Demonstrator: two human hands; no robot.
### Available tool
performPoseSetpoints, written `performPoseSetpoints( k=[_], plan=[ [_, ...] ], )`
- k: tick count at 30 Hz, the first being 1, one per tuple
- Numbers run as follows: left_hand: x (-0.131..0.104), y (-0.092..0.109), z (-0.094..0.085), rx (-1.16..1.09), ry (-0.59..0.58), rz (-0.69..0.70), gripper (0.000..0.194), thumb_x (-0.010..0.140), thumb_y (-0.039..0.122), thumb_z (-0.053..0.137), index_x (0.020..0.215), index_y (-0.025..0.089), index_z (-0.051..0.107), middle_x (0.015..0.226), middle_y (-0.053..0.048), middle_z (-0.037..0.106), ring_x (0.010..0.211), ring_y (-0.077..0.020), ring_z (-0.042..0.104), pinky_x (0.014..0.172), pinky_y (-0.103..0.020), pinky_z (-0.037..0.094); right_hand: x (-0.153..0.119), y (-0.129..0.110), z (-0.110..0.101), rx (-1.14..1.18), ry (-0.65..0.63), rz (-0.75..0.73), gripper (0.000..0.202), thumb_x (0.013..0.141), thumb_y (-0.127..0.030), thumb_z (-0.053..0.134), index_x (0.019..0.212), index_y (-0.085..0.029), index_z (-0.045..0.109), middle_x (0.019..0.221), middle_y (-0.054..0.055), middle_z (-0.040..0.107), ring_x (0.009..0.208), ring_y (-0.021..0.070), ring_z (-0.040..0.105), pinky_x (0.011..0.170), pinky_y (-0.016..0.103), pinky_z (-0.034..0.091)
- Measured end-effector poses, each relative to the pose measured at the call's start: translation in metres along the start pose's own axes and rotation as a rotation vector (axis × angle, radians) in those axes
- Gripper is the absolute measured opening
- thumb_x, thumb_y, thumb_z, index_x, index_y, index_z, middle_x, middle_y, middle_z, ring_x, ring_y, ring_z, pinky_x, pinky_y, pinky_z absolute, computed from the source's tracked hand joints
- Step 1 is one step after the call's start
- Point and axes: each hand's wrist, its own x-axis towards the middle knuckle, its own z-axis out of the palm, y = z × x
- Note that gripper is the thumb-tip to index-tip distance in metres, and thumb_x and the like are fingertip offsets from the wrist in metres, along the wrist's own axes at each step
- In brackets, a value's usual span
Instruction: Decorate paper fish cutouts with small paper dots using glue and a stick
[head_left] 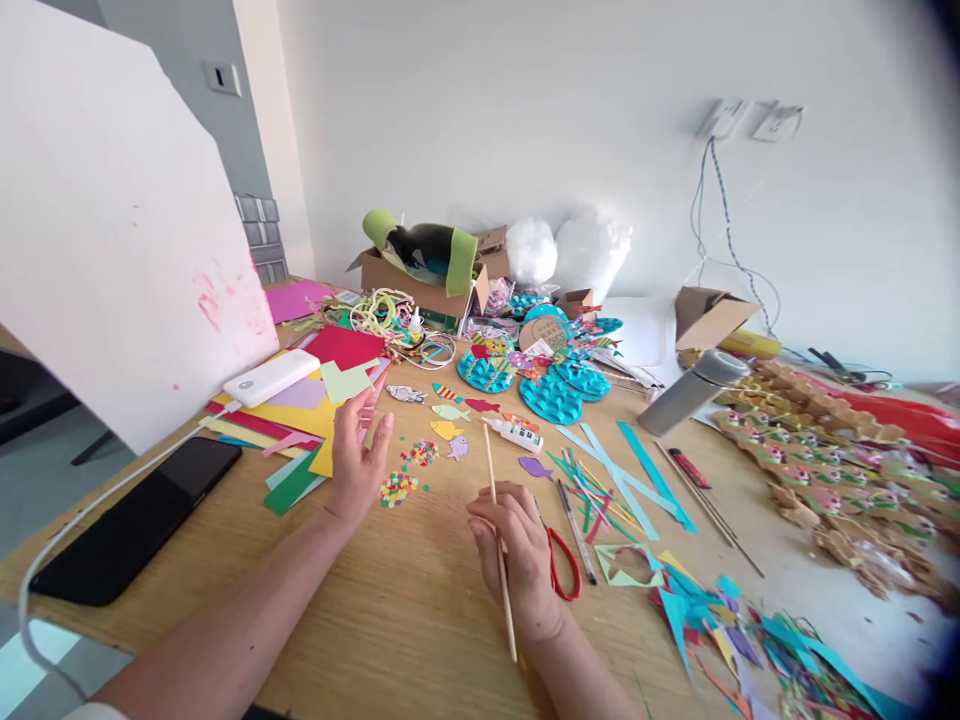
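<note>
My right hand [517, 550] is closed around a thin wooden stick [491, 465], which slants up and away over the table. My left hand [360, 450] is raised beside the stack of coloured paper, fingers apart, holding nothing. Between the hands lie two small piles of paper confetti [399, 488]. Beyond them are several paper fish, among them a yellow fish [446, 430] and a purple fish [535, 467]. A white glue bottle [519, 435] lies just past the stick's tip. Partly hidden by my right hand, red-handled scissors [564, 565] rest on the wood.
Coloured paper [322, 400], a power bank [271, 377] and a black phone [139, 520] occupy the left. Paper strips [600, 490], a pen [576, 530] and scraps [720, 620] lie to the right. Blue egg-carton pieces [551, 398] and a grey flask [694, 390] stand farther back.
</note>
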Motion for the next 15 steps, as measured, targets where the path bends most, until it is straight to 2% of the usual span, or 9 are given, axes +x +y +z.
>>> performPoseSetpoints(
  k=[3,6,10,15],
  plan=[
    [-0.0020,0.0018,0.0010,-0.033,-0.024,-0.043,0.038,0.091,0.042,0.056,0.123,0.021,0.054,0.111,-0.009,0.060,0.102,-0.0207,0.057,0.091,-0.036,0.048,-0.0019,0.0026,-0.0005,-0.006,0.044,0.045,0.027,0.089,-0.003,0.051,0.111,-0.020,0.057,0.093,0.008,0.067,0.095,0.0207,0.059,0.079,0.037,0.051],
    [-0.0036,0.0018,0.0013,-0.071,-0.064,-0.072,0.038,0.092,0.043,0.054,0.124,0.021,0.053,0.112,-0.009,0.062,0.107,-0.0219,0.059,0.096,-0.038,0.047,-0.0030,0.0045,-0.0001,0.015,0.058,0.062,0.028,0.091,-0.003,0.049,0.111,-0.020,0.057,0.098,0.007,0.069,0.098,0.0200,0.060,0.082,0.037,0.052],
    [-0.0044,0.0008,0.0001,-0.076,-0.086,-0.080,0.038,0.093,0.042,0.053,0.124,0.021,0.052,0.108,-0.009,0.064,0.107,-0.0224,0.060,0.099,-0.040,0.045,-0.0016,0.0076,0.0006,-0.012,0.053,0.068,0.022,0.091,-0.004,0.051,0.099,-0.021,0.061,0.089,0.004,0.069,0.091,0.0186,0.063,0.080,0.036,0.051],
    [-0.0039,0.0032,-0.0012,-0.090,-0.089,-0.092,0.037,0.093,0.040,0.053,0.124,0.021,0.051,0.105,-0.008,0.064,0.106,-0.0218,0.061,0.101,-0.041,0.044,0.0004,0.0095,-0.0008,-0.054,0.034,0.027,0.016,0.091,-0.008,0.052,0.086,-0.022,0.060,0.072,0.001,0.066,0.083,0.0196,0.064,0.085,0.044,0.048]
  ],
)
